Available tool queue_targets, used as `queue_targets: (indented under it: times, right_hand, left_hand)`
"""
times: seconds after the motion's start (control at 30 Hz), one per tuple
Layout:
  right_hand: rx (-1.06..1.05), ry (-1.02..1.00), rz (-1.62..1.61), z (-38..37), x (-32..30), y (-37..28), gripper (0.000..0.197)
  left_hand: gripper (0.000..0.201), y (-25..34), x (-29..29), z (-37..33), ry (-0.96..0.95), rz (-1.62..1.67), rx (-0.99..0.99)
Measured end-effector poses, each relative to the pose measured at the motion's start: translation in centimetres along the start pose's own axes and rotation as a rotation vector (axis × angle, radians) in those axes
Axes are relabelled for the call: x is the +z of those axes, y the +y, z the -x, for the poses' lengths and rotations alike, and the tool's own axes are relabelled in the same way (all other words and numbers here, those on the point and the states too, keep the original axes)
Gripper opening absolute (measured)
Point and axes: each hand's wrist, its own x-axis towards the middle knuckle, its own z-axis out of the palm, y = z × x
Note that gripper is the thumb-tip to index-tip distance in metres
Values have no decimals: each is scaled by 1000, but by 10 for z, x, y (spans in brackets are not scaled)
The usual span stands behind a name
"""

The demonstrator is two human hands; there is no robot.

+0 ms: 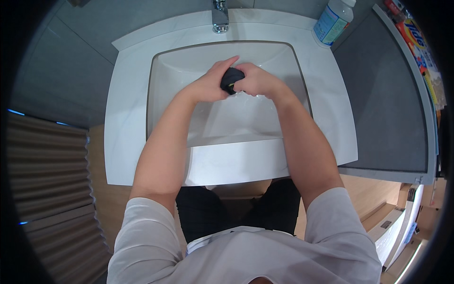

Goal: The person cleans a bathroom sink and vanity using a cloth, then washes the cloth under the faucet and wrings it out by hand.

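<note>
- the left hand and the right hand meet over the middle of the white sink, both closed on a small dark cloth bunched between them.
- the left fingers wrap around the left side of the bundle, with the index finger stretched over its far edge; the right fingers curl tight around its right side. neither hand is open.
- the cloth sits above the far half of the basin, just near of the chrome tap, and does not seem to touch the basin floor. a small yellowish spot shows on it; what that is, i cannot tell.
- a little water glints in the basin just below the hands; whether the tap is running cannot be told.
- a clear bottle with a blue label stands on the far right corner of the bench, well apart from the hands.
- doing this well, in my judgement: keep the bundle low and centred over the basin so drips fall inside; squeeze from both sides evenly, with the hands turning against each other rather than pulling apart.
- keep the grip short on the cloth so no loose end trails over the rim onto the bench or the floor.
</note>
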Motion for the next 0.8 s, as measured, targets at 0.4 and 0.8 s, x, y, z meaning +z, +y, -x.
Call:
queue_targets:
  times: [0.4, 0.8]
  right_hand:
    - [-175, -94, -98, 10, -7, -15, 33]
    - [12, 140, 545, -17, 8, 2, 31]
  left_hand:
    - [48, 31, -25, -9, -70, 256, -286]
    - [20, 32, -5, -19, -95, -100, -438]
